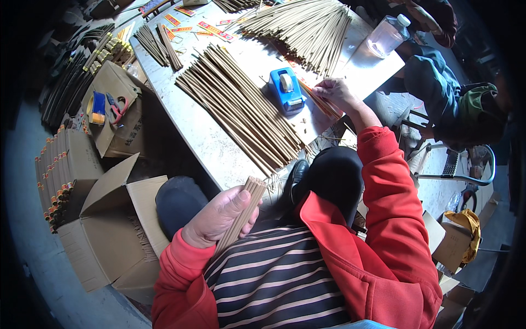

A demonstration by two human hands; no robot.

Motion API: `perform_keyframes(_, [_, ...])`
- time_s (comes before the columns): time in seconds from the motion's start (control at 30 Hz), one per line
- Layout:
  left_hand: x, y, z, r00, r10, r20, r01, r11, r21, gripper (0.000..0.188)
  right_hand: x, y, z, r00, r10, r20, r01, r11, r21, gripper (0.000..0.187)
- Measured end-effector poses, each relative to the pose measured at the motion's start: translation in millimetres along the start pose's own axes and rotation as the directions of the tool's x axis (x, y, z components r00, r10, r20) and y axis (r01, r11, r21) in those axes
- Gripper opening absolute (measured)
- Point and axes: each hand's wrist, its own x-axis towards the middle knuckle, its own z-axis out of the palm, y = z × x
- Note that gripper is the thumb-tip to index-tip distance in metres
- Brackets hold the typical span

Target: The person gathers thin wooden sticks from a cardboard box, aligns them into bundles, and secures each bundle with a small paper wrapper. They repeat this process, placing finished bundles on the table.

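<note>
In my left hand [222, 211], closed in front of my striped shirt, is a tight bundle of brown incense sticks [239, 219], tilted with its upper ends toward the table. My right hand [338, 94] reaches to the table's right side, its thumb and fingertips pinched at the red-and-yellow paper labels [327, 107]. How many labels the fingers grip is hidden. Just left of these labels stands a blue tape dispenser [287, 92] with a roll of tape. A wide row of loose incense sticks [235, 104] lies between the dispenser and the table's left edge.
A larger fanned pile of sticks [301, 30] covers the far table, beside a clear bottle [386, 37]. Open cardboard boxes [101, 247] stand at left, one with scissors [117, 109] and tape on it. Wrapped bundles [55, 175] are stacked beyond. Another person [438, 82] sits at right.
</note>
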Motion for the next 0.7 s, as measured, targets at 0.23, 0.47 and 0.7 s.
perform_keyframes(0.23, [1.0,-0.5,-1.5,1.000,0.013,0.009,-0.013,1.000,-0.003,0.052,-1.4,-5.4,-0.5,1.000,0.000,-0.017,-0.001,0.998,-0.059,0.021])
perform_keyframes(0.47, [-4.0,2.5,1.1,1.000,0.025,-0.001,-0.025,0.999,0.025,0.051,-3.1,-17.8,-13.5,0.903,-0.117,-0.414,0.035,0.979,-0.200,0.021])
perform_keyframes(0.7, [-16.3,-2.0,5.4,0.992,0.127,0.012,-0.127,0.990,0.067,0.053,-78.7,-98.1,6.5,0.622,-0.605,-0.497,0.446,0.795,-0.411,0.009])
